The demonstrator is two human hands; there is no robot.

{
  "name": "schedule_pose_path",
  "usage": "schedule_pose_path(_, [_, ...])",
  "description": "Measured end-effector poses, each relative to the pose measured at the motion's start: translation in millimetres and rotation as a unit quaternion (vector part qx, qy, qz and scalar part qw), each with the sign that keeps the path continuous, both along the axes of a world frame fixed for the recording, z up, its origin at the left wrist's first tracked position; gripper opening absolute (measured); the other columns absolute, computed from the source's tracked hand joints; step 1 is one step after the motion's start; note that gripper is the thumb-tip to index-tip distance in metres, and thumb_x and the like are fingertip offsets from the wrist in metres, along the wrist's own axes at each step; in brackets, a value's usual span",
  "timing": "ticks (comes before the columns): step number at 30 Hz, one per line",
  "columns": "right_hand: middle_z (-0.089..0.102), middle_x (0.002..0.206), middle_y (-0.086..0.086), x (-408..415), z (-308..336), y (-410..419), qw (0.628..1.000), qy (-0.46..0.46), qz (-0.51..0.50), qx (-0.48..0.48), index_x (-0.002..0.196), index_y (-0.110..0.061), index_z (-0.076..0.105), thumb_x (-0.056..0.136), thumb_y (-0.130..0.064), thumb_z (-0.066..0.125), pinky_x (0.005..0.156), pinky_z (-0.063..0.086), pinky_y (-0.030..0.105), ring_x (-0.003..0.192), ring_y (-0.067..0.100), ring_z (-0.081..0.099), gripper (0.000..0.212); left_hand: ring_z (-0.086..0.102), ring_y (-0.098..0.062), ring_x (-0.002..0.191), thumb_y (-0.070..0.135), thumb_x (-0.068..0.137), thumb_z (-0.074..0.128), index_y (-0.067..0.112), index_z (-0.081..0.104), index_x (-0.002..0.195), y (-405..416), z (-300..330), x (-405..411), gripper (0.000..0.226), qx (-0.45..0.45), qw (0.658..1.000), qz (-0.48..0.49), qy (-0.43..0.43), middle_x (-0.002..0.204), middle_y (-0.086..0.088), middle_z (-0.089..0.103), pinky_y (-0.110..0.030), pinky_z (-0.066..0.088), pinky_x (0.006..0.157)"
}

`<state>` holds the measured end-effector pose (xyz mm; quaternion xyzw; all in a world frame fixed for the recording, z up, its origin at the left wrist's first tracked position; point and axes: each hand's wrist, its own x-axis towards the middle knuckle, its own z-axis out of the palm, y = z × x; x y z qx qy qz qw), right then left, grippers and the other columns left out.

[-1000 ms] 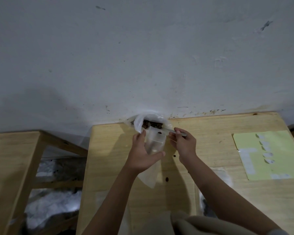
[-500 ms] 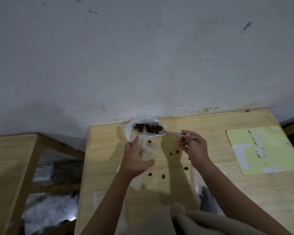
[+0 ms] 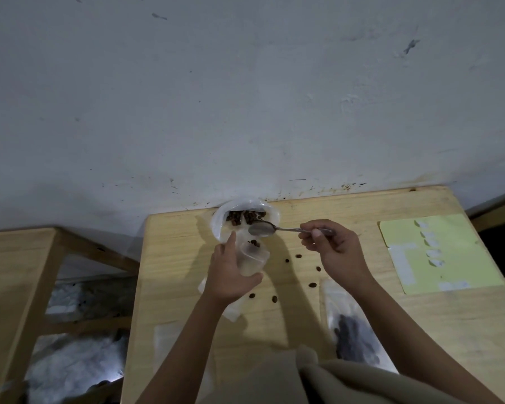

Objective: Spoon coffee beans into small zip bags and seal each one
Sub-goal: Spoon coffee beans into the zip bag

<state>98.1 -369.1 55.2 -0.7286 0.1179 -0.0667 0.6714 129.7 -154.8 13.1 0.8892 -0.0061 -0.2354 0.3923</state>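
Currently the left hand (image 3: 231, 275) grips a small zip bag (image 3: 250, 259) held above the table (image 3: 362, 330); the right hand (image 3: 337, 252) pinches the spoon (image 3: 263, 228) handle. Thin, limp, clear and light, the bag probably slips; hold near its open mouth. Loose beans (image 3: 312, 285) lie beside it.

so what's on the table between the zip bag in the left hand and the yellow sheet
Head view: loose coffee beans on bare wood, with the right hand holding the spoon above them.
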Motion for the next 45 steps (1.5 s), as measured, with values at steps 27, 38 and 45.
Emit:
schedule_pose_path(27, [0.072,0.080,0.008,93,-50,62,0.979,0.192,-0.063,0.036,0.094,-0.013,0.068,0.094,-0.013,0.055,0.061,0.052,0.028,0.057,0.010,0.061,0.013,0.031,-0.006,0.123,0.029,0.071,0.080,0.020,0.014,0.151,0,14,14,0.104,-0.087,0.995,0.037,-0.023,0.132,0.019,0.021,-0.021,0.034,0.096])
schedule_pose_path(38, [0.074,0.077,-0.001,90,-50,61,0.953,0.272,-0.046,0.128,0.097,-0.017,0.073,0.094,-0.016,0.056,0.042,0.034,0.016,0.039,0.006,0.041,0.017,0.032,-0.010,0.129,0.031,0.069,0.080,0.021,0.013,0.151,11,6,7,0.106,-0.070,0.997,0.013,0.001,0.136,0.017,0.019,-0.025,0.035,0.098])
schedule_pose_path(45, [0.075,0.085,0.005,71,-40,35,0.958,0.247,-0.051,0.135,0.097,-0.016,0.072,0.095,-0.015,0.053,0.048,0.033,0.022,0.047,0.011,0.037,0.019,0.029,-0.010,0.127,0.032,0.070,0.080,0.023,0.012,0.151,17,4,2,0.107,-0.060,0.998,0.027,0.004,0.140,0.015,0.015,-0.025,0.034,0.097])
